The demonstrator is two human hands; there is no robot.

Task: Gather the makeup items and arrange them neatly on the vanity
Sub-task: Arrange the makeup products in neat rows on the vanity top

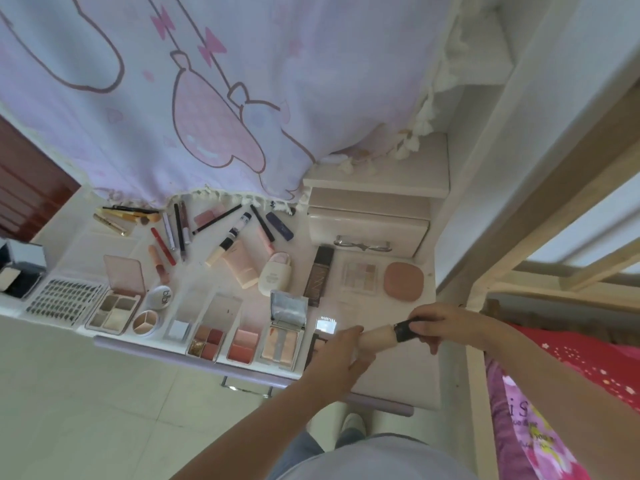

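A pale vanity top (391, 368) stood under a hanging pink-and-white printed cloth (214, 98), with a small drawer unit (369, 230) at its far right. Along the near edge lay a row of open palettes: a tray of false lashes (64, 301), a four-pan eyeshadow compact (114, 311), a red-toned palette (206, 339), a blush palette (244, 342) and a mirrored highlighter compact (282, 344). Farther back, pencils, brushes and lip tubes (173, 233) lay scattered at mixed angles, beside a pink squeeze tube (240, 266) and a cream bottle (273, 275). To the right sat a dark foundation bottle (318, 275), a pale eyeshadow palette (360, 277) and a round peach compact (403, 280).

Above the near right part of the top, both hands held a beige tube with a black cap (384, 334). The left hand (341, 358) curled its fingers around the beige body, and the right hand (438, 325) pinched the black cap end.
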